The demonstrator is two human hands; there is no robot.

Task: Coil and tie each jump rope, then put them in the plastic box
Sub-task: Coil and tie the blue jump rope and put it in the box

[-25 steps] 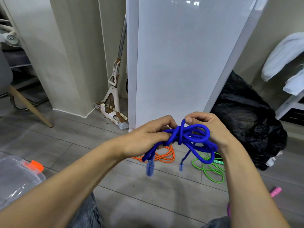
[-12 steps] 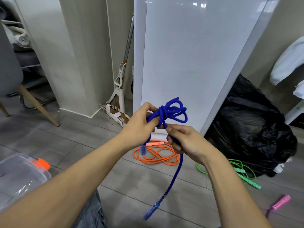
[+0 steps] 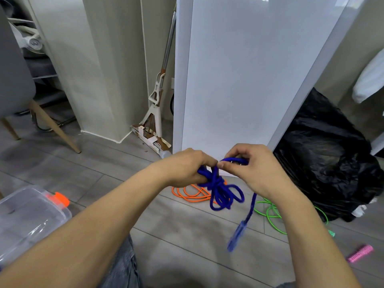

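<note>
A blue jump rope (image 3: 223, 191) is bunched into loops in front of me. My left hand (image 3: 185, 168) grips the bundle at its wrapped middle. My right hand (image 3: 252, 167) pinches a strand of the same rope just above the wrap. One blue handle (image 3: 236, 235) dangles below on a loose end, blurred. On the floor behind lie a coiled orange rope (image 3: 190, 194) and a loose green rope (image 3: 270, 214). A pink handle (image 3: 360, 252) lies at the right. The clear plastic box (image 3: 27, 217) with an orange latch sits at the lower left.
A black rubbish bag (image 3: 332, 154) stands on the right by a white panel (image 3: 249, 69). A mop (image 3: 154, 113) leans in the corner. A chair leg (image 3: 53, 125) is at the left. Grey plank floor lies all round.
The loops that stood above my hands now hang below them. My right hand rose from the hanging tail to pinch a strand at the top. The dangling handle swung right.
</note>
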